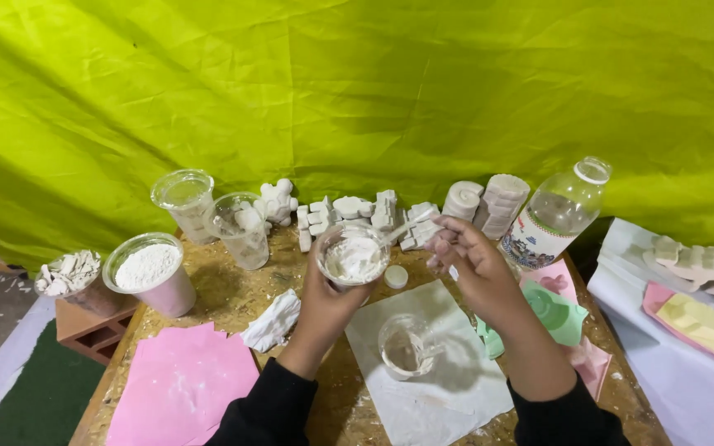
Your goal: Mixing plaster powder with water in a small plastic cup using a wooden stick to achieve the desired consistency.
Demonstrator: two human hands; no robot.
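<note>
While the left hand [330, 291] grips a plaster-filled cup [353, 254], the right hand [474, 263] — grip pinched — holds a stirring stick [406, 225].

2 black long sleeves [270, 409], bare hands

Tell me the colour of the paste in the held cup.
White, seen in the head view: paste in the clear cup in the left hand.

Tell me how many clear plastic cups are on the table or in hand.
4. One cup of white paste is in the left hand, one empty cup sits on the white sheet, and two stand at back left. Others may be hidden.
</note>
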